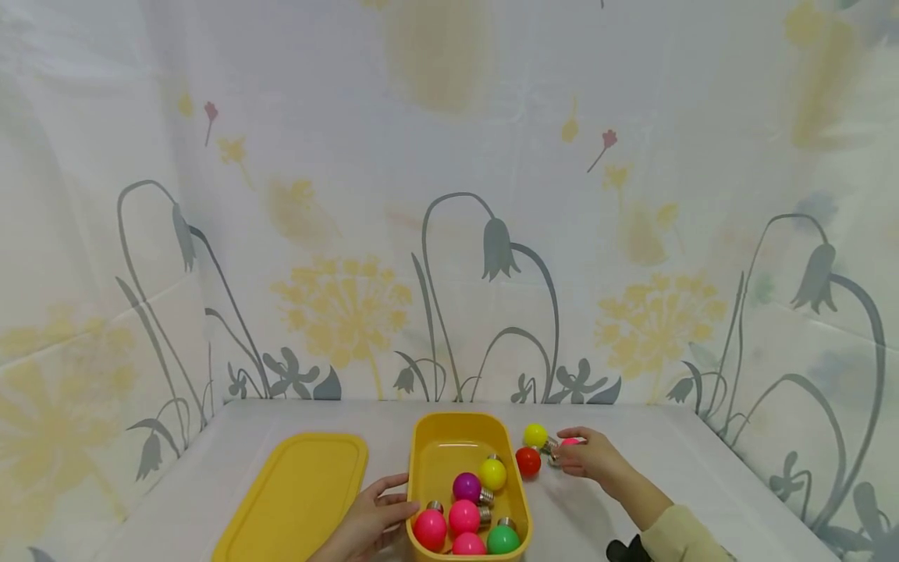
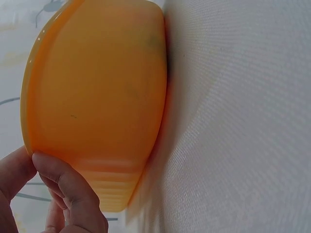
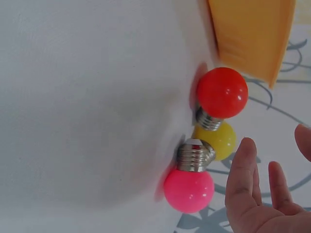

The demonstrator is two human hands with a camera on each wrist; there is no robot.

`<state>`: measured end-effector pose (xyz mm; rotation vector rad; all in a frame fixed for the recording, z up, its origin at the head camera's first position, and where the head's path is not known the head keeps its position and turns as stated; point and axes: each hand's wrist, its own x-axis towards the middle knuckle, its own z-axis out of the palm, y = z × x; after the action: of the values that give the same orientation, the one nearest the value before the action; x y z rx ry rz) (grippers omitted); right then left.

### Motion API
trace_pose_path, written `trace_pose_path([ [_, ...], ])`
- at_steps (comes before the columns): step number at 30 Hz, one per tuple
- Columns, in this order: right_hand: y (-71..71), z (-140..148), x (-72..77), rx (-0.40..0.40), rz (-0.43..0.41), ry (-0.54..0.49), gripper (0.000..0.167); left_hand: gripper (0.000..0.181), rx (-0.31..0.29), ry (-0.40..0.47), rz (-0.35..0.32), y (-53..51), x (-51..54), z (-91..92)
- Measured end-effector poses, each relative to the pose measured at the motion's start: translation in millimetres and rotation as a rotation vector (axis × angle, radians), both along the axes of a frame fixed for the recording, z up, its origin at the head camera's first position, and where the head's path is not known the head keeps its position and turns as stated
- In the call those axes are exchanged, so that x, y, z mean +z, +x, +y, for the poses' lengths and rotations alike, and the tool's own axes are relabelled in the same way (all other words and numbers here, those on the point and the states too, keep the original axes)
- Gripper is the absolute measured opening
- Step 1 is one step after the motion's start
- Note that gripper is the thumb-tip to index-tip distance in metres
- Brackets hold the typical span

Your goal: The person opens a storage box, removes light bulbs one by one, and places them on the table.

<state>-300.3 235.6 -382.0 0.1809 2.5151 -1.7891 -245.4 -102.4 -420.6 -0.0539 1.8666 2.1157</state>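
A yellow plastic box (image 1: 469,431) stands on the table with several coloured light bulbs in it, among them a purple bulb (image 1: 467,486), a yellow bulb (image 1: 493,474) and a green bulb (image 1: 502,539). My left hand (image 1: 372,518) pinches the box's rim between thumb and fingers, clearly seen on the box (image 2: 97,87) in the left wrist view. Right of the box lie a red bulb (image 3: 222,92), a yellow bulb (image 3: 222,141) and a pink bulb (image 3: 189,191), close together. Over them hovers my right hand (image 1: 595,459), fingers apart, holding nothing.
A yellow lid (image 1: 302,492) lies flat on the table, left of the box. Some black object (image 1: 625,550) shows by the right sleeve at the bottom edge. Behind the table hangs a flower-patterned cloth (image 1: 456,312).
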Motion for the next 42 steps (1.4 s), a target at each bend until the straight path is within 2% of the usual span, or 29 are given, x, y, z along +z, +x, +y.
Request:
trace_pose_path([
  [7,0.5,-7,11.2,0.024,-0.001,-0.003,0.052,0.062,-0.001,-0.002,0.002,-0.2,-1.2,-0.8],
  [17,-2.3,-22,26.1,0.059,0.018,0.021,0.046,0.063,-0.002,0.001,0.009,-0.8,-1.8,-1.2],
  [25,-2.1,-38,36.6,0.089,0.031,-0.028,0.045,0.063,0.001,-0.010,-0.009,-1.2,-0.9,0.5],
  [32,-1.7,-55,45.7,0.111,0.031,-0.079,0.039,0.063,-0.006,-0.002,0.007,-0.5,-1.5,0.0],
  [42,-0.8,-86,53.5,0.169,0.034,-0.066,0.043,0.061,-0.009,-0.012,0.017,0.9,-1.3,0.5],
])
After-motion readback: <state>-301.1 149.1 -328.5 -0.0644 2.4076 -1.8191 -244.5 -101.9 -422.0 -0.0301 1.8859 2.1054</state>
